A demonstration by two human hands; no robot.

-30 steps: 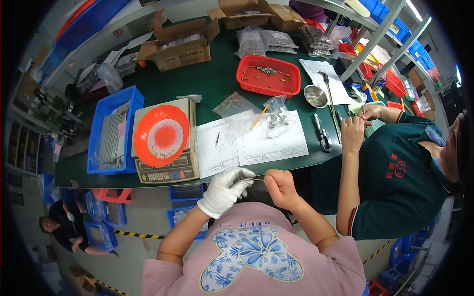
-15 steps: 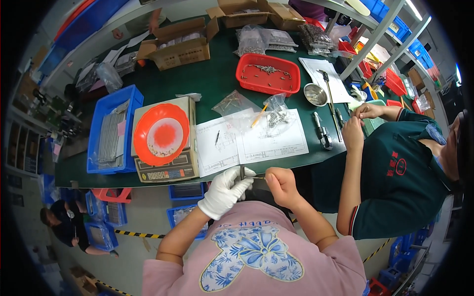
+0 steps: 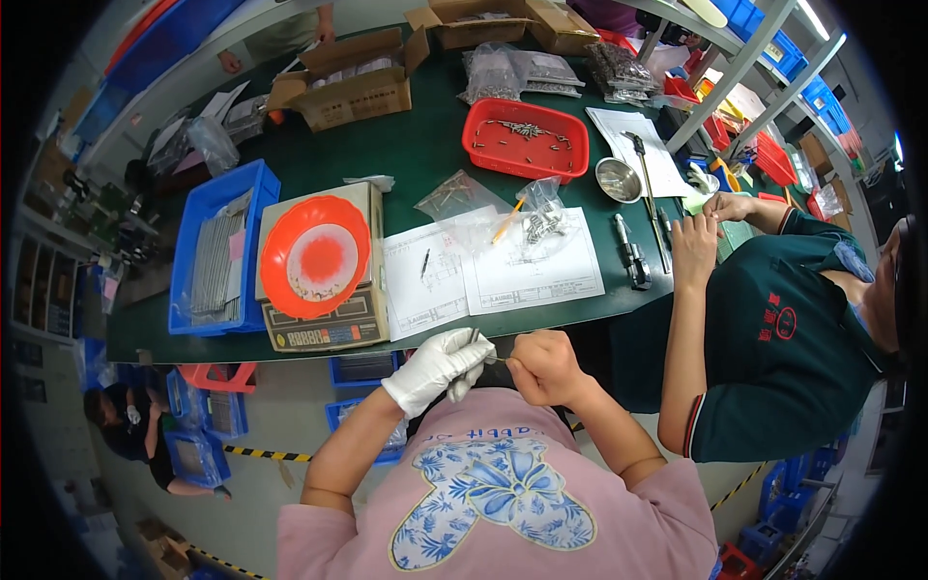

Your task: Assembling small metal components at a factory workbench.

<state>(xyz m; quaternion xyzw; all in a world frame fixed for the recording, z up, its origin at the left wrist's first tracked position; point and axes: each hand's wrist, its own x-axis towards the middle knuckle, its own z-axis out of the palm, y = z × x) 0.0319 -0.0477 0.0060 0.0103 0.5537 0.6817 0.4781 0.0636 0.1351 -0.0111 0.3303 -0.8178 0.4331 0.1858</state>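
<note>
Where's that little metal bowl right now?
In the head view, the metal bowl sits right of centre on the green table, just off the near right corner of the red tray and beside the white papers.

Even, fairly bright light across the green worktop (image 3: 425,155), glaring strip light (image 3: 811,20) beyond its right end, fisheye-bent edges, black corners.

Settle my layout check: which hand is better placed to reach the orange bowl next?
Probably left: the gloved left hand is nearer the orange bowl; the bare right hand is farther across. Both look occupied.
</note>
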